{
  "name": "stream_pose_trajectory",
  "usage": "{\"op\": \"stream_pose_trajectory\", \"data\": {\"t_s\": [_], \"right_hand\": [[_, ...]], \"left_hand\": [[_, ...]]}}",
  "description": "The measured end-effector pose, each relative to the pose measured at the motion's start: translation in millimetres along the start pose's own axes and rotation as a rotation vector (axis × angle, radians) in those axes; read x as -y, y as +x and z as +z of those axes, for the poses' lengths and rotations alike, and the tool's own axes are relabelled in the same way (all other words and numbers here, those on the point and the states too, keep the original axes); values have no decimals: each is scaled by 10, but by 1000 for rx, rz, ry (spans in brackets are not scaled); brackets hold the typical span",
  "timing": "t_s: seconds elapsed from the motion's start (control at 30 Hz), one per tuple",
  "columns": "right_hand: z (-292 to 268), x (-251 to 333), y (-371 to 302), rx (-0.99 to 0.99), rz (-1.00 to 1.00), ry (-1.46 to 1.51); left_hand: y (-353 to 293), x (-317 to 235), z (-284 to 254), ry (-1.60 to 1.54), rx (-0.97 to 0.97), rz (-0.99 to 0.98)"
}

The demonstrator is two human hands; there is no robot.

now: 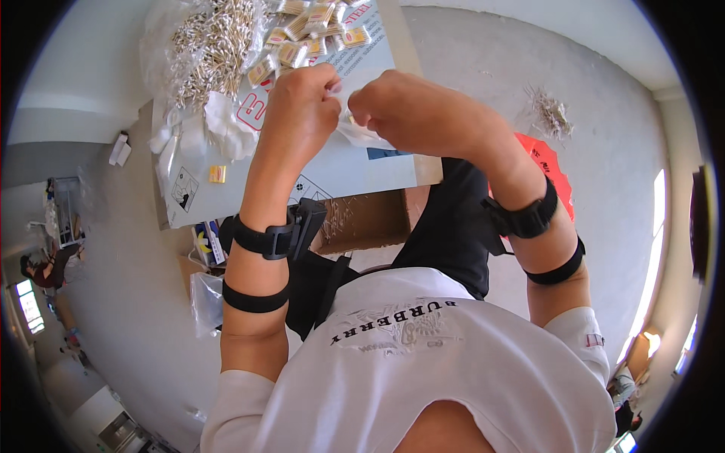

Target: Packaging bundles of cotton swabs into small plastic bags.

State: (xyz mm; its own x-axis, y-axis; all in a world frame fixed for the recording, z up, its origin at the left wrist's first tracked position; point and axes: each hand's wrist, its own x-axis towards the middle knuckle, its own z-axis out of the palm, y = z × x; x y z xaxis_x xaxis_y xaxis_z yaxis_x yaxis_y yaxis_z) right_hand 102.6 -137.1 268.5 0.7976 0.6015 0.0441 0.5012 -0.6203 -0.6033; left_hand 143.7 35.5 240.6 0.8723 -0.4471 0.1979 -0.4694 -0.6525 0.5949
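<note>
My left hand (306, 104) is closed in a pinch above the grey table board (279, 170); what its fingertips hold is hidden. Facing it, my right hand (404, 107) is curled, with a clear plastic bag (364, 137) showing under its fingers. A bit of yellow shows through the film. Just beyond my left hand lie several small bundles of cotton swabs (293, 53) with yellow labels. Left of those, a big heap of loose cotton swabs (215, 53) spills from a clear plastic sack (160, 38). One yellow-labelled bundle (217, 174) sits apart near the left edge.
White crumpled plastic (226, 128) lies beside the heap. Below the board's near edge is an open cardboard box (366, 219) with loose sticks inside. Right of the table, a red sheet (547, 170) and scattered swabs (550, 113) are on the floor.
</note>
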Motion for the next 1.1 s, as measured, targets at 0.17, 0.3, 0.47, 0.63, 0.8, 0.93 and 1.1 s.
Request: {"op": "stream_pose_trajectory", "data": {"t_s": [0.17, 0.3, 0.47, 0.63, 0.8, 0.93, 1.1], "right_hand": [[508, -493, 361, 394, 356, -173], [730, -1091, -51, 400, 319, 48], [830, -702, 282, 400, 399, 108], [842, -465, 513, 391, 468, 171], [782, -278, 557, 376, 534, 236], [549, -402, 474, 346, 592, 295], [-34, -65, 293, 445, 282, -130]], "left_hand": [[21, -69, 17, -152, 68, 45], [-14, -1, 69, -351, 91, -9], [-51, -76, 188, -745, 188, -244], [-215, -241, 243, -1060, 257, -455], [-286, -66, 253, -1314, 129, -537], [-183, -3, 44, -1089, 13, -433], [-119, 177, -74, -847, 55, -284]]}}
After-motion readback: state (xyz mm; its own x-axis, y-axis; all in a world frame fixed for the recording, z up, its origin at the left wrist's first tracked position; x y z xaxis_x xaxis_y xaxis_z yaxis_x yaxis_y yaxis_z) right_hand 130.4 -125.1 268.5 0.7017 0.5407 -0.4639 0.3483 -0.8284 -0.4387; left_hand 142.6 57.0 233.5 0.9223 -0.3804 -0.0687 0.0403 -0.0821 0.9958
